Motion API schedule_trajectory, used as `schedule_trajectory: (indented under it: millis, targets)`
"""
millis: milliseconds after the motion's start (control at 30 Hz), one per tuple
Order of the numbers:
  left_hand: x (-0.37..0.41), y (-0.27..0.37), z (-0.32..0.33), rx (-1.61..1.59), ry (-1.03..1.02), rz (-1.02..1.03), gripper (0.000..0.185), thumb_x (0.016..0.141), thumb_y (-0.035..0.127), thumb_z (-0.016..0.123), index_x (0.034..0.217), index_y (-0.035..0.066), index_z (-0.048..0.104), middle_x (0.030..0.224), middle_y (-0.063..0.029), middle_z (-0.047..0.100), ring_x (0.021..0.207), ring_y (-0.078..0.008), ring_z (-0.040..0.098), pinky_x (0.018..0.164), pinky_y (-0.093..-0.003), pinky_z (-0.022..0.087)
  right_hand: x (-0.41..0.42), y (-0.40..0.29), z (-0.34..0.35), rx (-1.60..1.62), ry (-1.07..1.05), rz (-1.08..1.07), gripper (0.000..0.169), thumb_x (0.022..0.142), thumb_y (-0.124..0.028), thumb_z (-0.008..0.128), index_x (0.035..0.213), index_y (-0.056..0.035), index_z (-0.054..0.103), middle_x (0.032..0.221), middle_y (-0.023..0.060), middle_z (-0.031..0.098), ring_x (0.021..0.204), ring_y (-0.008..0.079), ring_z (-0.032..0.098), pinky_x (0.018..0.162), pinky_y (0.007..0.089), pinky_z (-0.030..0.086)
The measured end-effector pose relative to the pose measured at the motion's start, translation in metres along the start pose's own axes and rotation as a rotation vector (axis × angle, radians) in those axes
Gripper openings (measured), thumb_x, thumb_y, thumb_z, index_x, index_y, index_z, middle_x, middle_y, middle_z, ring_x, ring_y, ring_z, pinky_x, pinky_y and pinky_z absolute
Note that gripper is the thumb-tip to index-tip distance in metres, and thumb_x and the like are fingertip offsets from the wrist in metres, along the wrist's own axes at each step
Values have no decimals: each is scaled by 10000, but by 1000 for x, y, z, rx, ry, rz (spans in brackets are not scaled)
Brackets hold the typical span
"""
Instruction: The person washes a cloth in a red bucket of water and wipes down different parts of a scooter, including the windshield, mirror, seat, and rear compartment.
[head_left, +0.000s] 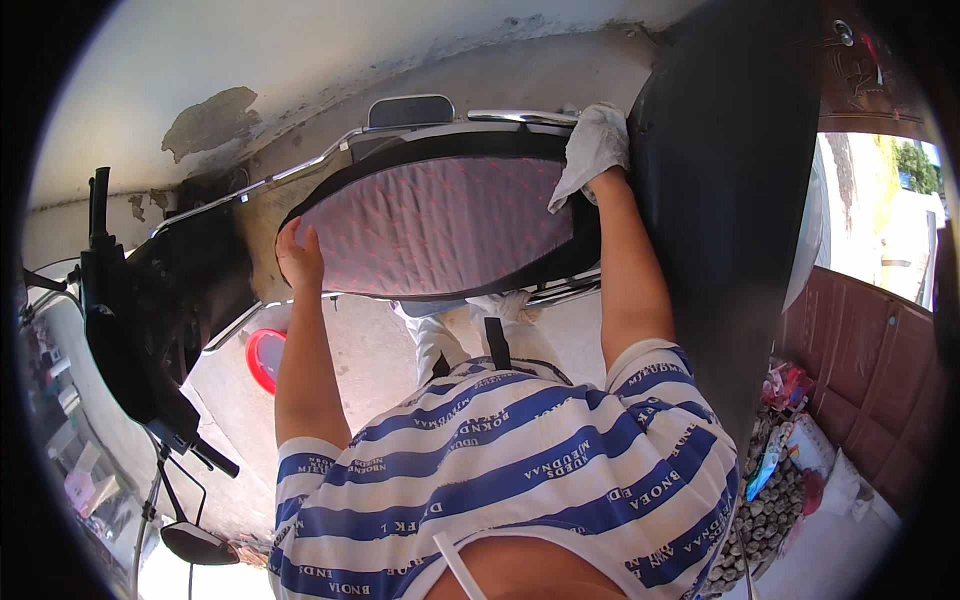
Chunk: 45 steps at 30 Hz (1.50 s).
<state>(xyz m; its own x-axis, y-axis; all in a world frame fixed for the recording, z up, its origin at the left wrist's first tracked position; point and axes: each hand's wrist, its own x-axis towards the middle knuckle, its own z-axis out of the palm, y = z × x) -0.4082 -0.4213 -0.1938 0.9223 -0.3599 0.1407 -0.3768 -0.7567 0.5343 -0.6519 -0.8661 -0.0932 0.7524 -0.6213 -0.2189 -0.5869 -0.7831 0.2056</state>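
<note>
In front of me is an electric scooter's long seat with a quilted grey, red-flecked cover (442, 225) and a black border. My left hand (300, 256) rests against the narrow front end of this seat, its thumb apart from the fingers and nothing held. At the rear corner, my right hand (606, 180) holds a white cloth (596, 142) that drapes over most of the hand and hides the fingers. The cloth touches the seat's black border, beside a chrome rail (517, 116).
Black handlebars (135, 345) with a mirror (199, 541) stand to the left. A large black panel (720, 225) rises close by my right arm. Behind the scooter is a wall with peeling paint (214, 120). A red-rimmed basin (261, 360) sits on the floor.
</note>
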Motion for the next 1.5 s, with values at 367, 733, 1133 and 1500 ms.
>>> schedule_trajectory:
  millis: [367, 733, 1133, 1500]
  targets:
    - [93, 92, 124, 232, 75, 123, 451, 908, 337, 561, 1309, 135, 515, 1399, -94, 454, 1340, -301, 353, 1089, -467, 254, 112, 27, -12, 156, 154, -152, 318, 702, -336, 682, 733, -19, 685, 817, 224, 647, 824, 402, 626, 744, 465, 494]
    - [151, 125, 182, 168, 65, 190, 432, 875, 287, 564, 1282, 143, 541, 1394, -89, 452, 1319, -302, 372, 1062, -468, 267, 210, 39, 1, 153, 12, -453, 300, 787, -348, 630, 867, -63, 678, 939, 185, 652, 948, 366, 611, 810, 461, 494]
    - [151, 124, 195, 202, -12, 133, 410, 890, 287, 545, 1271, 136, 552, 1363, -78, 482, 1290, -295, 403, 1059, -456, 280, 256, 6, 0, 99, -26, -601, 254, 710, -322, 640, 717, -75, 699, 751, 148, 667, 737, 351, 636, 725, 439, 505]
    - [140, 110, 189, 219, 12, 153, 395, 903, 282, 535, 1269, 134, 541, 1353, -66, 495, 1260, -302, 432, 1048, -446, 303, 288, -85, 74, 707, 60, -459, 262, 892, -258, 547, 1088, -117, 650, 1147, 128, 655, 1051, 319, 618, 920, 392, 471]
